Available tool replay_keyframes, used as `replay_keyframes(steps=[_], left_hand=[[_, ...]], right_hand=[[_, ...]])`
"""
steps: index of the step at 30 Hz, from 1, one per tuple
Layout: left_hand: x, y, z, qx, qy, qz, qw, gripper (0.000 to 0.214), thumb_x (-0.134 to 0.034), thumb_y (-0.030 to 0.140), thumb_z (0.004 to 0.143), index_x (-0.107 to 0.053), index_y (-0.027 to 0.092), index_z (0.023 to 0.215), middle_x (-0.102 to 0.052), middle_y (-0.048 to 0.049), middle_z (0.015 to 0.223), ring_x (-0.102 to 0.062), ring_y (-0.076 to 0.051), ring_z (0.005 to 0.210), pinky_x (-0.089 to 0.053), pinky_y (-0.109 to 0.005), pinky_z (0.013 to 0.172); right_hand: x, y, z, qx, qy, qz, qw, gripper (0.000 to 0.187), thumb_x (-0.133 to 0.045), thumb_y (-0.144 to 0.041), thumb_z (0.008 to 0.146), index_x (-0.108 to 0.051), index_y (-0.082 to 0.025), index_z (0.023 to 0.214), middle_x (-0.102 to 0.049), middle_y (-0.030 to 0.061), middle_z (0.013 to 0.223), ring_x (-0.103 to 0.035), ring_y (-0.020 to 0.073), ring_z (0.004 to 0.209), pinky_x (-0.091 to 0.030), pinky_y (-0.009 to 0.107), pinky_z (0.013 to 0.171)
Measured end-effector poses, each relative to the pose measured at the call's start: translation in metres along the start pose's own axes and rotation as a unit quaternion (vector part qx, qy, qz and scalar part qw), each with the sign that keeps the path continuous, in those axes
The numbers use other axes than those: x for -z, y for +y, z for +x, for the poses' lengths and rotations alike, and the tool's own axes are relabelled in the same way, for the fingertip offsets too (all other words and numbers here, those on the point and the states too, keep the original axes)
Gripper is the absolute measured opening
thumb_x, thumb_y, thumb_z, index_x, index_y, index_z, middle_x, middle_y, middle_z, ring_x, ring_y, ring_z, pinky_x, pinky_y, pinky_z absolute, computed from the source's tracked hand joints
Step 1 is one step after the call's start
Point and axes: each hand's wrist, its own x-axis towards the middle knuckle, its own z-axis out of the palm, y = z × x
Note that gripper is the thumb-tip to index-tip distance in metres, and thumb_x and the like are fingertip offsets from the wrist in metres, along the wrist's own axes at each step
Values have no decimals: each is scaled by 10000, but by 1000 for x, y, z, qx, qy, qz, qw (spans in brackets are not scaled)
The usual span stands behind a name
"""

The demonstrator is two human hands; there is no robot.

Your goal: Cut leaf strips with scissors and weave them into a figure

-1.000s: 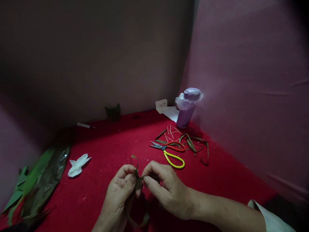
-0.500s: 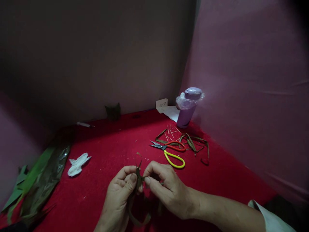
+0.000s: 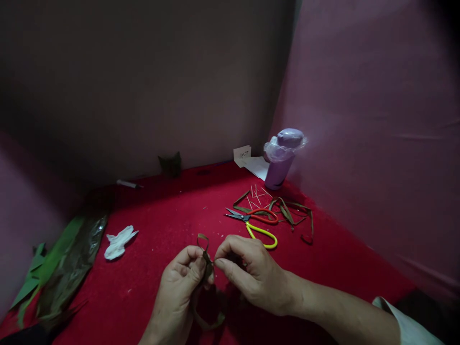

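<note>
Small folded leaf piece (image 3: 207, 270), dark green, is held between both hands, lower centre of frame, above the red cloth (image 3: 151, 287). Left hand (image 3: 178, 287): piece is clamped between thumb and fingers. Right hand (image 3: 257, 275): thumb and index tips are brought together at the piece's right edge, a short strip end apparently pinched there; exact contact is too small to be made out. A narrow loop (image 3: 203, 236) is stood up from the top of the piece; a wider strip (image 3: 208, 326) is hung in a curve below, partly lost in shadow.

Scissors (image 3: 245, 218) are laid just beyond the right hand, right of centre, blades parted and pointed left, one handle red, one yellow. Loose leaf strips (image 3: 285, 211) are tangled to their right, toothpicks (image 3: 256, 195) scattered just above. Purple cup (image 3: 278, 172) is placed behind those, its top wrapped in clear plastic (image 3: 276, 151); white papers (image 3: 257, 166) are set just left of it.

Crumpled white tissue (image 3: 119, 243) is left at mid-left. Plastic bag (image 3: 77, 268) and green leaves (image 3: 32, 275) are spread at lower left. White pen-like tube (image 3: 127, 184) and dark leaf scrap (image 3: 170, 165) are seen along the back edge, left of centre. Pale sleeve (image 3: 404, 322) is cut off at lower right.
</note>
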Motion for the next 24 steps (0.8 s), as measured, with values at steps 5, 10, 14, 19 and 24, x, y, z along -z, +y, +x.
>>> replay_keyframes(steps=[5,10,14,19,24], left_hand=[[1,0,-1,-67,-12,42,997,111,-733,210,671,-638,198,726,-632,23,620,-562,-83,529,-468,-170,530],[5,-1,-4,-103,-4,72,992,95,-754,182,632,-675,215,673,-655,17,634,-600,-114,575,-496,-188,565],[3,0,-6,-136,13,84,987,147,-786,169,575,-703,238,675,-677,4,654,-614,-138,587,-508,-202,552],[-3,5,-8,-211,-28,93,973,86,-756,156,608,-703,223,598,-643,-15,578,-607,-171,600,-512,-243,555],[2,6,-7,-328,-130,149,924,181,-636,71,714,-697,235,759,-650,-7,647,-605,-159,624,-497,-245,542]], right_hand=[[2,6,-1,120,11,-95,988,145,-407,-79,848,-536,-142,867,-557,45,727,-507,135,644,-400,246,578],[2,8,-3,192,47,-142,970,120,-412,-108,880,-516,-152,924,-593,50,726,-526,142,654,-411,252,573],[1,7,-8,233,73,-204,948,173,-400,-82,869,-508,-139,991,-622,80,780,-555,158,693,-446,269,599],[2,9,-12,260,88,-222,935,196,-422,-90,862,-518,-128,1028,-629,90,803,-569,164,697,-471,276,615],[2,8,-12,286,102,-196,932,219,-412,-66,837,-547,-98,1006,-623,104,812,-568,173,703,-470,288,598]])
